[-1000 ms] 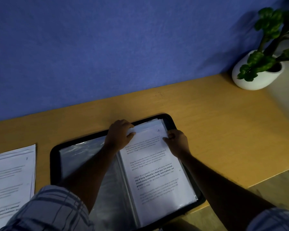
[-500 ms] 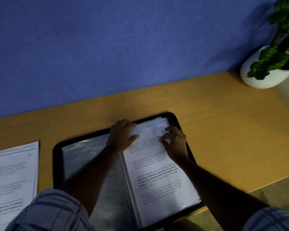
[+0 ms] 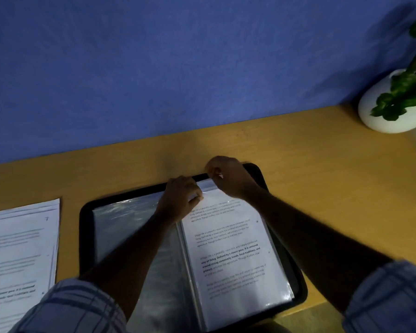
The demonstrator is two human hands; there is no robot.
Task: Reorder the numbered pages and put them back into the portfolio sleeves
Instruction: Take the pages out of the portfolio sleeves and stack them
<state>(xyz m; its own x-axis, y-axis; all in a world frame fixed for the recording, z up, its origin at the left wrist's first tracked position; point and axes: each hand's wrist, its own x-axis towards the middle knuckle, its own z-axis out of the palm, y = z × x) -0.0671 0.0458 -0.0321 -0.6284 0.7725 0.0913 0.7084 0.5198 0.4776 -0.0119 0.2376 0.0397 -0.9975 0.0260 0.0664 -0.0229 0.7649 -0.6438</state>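
A black portfolio (image 3: 85, 227) lies open on the wooden desk, its clear sleeves spread left and right. A printed page (image 3: 233, 255) lies in the right-hand sleeve, its top edge sticking out above the sleeve's opening. My left hand (image 3: 180, 198) grips the sleeve's top left corner, fingers curled over it. My right hand (image 3: 228, 176) pinches the top edge of the page near the portfolio's far rim. The left-hand sleeve (image 3: 125, 227) looks glossy, with no page visible in it. A stack of numbered pages (image 3: 19, 255) lies on the desk to the left.
A white pot with a green plant (image 3: 392, 109) stands at the desk's far right corner. A blue wall runs behind the desk (image 3: 322, 176). The desk's front edge shows at the lower right, with floor beyond it.
My right hand has moved from the page's right side up to its top edge and now pinches it. My left hand has stayed at the sleeve's top left corner.
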